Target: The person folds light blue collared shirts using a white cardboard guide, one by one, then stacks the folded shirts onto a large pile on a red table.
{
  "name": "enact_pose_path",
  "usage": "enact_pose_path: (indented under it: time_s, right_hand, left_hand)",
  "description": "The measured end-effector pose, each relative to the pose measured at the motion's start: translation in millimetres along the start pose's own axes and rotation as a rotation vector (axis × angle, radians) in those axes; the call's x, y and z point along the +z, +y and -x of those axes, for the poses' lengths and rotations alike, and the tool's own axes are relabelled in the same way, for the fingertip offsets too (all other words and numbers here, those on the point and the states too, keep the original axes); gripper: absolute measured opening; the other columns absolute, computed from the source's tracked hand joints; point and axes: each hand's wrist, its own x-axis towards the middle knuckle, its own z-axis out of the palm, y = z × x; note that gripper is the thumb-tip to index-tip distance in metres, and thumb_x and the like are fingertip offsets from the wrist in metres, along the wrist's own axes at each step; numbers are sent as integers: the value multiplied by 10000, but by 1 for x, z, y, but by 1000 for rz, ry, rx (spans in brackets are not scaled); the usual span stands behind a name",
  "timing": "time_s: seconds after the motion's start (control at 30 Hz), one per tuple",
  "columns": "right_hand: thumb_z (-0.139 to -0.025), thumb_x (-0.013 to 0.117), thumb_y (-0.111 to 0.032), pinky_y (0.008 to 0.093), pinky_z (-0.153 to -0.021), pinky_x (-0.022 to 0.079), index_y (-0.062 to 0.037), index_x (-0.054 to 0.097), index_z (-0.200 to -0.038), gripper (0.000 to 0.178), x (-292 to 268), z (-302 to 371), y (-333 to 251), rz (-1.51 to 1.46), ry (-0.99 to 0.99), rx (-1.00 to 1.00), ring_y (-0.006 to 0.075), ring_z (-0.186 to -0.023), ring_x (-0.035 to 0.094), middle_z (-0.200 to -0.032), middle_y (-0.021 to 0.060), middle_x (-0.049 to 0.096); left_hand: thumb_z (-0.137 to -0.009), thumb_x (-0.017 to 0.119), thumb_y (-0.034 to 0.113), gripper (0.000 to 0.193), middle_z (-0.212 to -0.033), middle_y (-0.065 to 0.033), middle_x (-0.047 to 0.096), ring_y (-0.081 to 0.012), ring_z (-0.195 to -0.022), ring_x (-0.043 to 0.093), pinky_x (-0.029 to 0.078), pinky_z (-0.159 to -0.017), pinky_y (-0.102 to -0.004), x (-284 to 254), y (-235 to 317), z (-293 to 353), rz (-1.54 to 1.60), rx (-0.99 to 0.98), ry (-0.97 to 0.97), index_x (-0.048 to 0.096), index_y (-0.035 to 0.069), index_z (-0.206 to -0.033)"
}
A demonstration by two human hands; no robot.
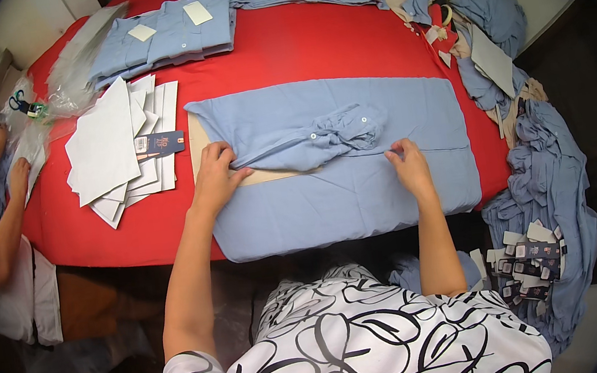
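A light blue shirt (408, 109) lies part-folded in front of me, its sleeve bunched lengthwise across the middle with two white buttons showing. Tan cardboard (198, 143) peeks out at its left end and along a strip under the sleeve. My left hand (214, 178) is closed on the shirt's folded edge at that left end, thumb by the cardboard. Farther right, my right hand (410, 167) pinches the shirt's fabric near the end of the sleeve, thumb and forefinger close together.
White card sheets (104, 147) with a dark blue tag (159, 144) lie left on the red cloth (281, 47). Folded shirts (176, 41) and clear bags (78, 61) sit behind. More shirts (545, 163) and tags (535, 262) are right. A co-worker's arms (8, 222) are far left.
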Motion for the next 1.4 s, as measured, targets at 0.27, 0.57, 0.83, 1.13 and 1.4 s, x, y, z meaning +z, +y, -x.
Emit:
enact_pose_path:
  time_s: [0.27, 0.57, 0.83, 1.13, 1.4]
  right_hand:
    - [-737, 625, 13, 379, -950, 439, -81, 628, -1081, 357, 20, -29, -35, 80, 84, -507, 323, -1167, 487, -1189, 133, 564]
    - [-679, 616, -15, 375, -751, 460, -58, 600, -943, 268, -101, 92, -128, -133, -363, -1206, 292, -889, 586, -900, 79, 559]
    - [-717, 657, -17, 365, -719, 494, -52, 614, -1012, 300, -87, 57, -150, -184, -303, -980, 283, -818, 596, -917, 112, 579]
    - [-881, 654, -248, 436, -805, 507, -11, 679, -994, 264, -41, 20, -54, -22, -458, -444, 379, -879, 642, -985, 196, 684]
    - [-866, 727, -387, 351, -981, 457, 93, 550, -1266, 650, 107, 156, 50, -217, -1008, 256, 276, -1156, 593, -1256, 222, 614]
  left_hand:
    - [-719, 833, 169, 359, -1130, -114, 528, -305, -1102, 490, 467, -907, -376, 3, -1, -2, -31, 43, 29, 595, 2, -930]
    - [-652, 760, 10, 307, -1139, -108, 522, -310, -1099, 500, 486, -863, -388, 1, -5, 8, 4, -6, 37, 569, 33, -891]
    - [-671, 746, 12, 303, -1145, -97, 543, -307, -1112, 504, 462, -918, -389, 3, -9, 8, -32, 45, 84, 623, 53, -945]
    - [-686, 854, 205, 403, -1089, -103, 564, -302, -1055, 515, 470, -880, -377, 2, -11, 5, 5, -31, 72, 616, -19, -923]
    - [-860, 687, 274, 333, -1154, -116, 607, -274, -1109, 550, 435, -962, -350, -27, -16, -11, 160, -124, -185, 624, -28, -984]
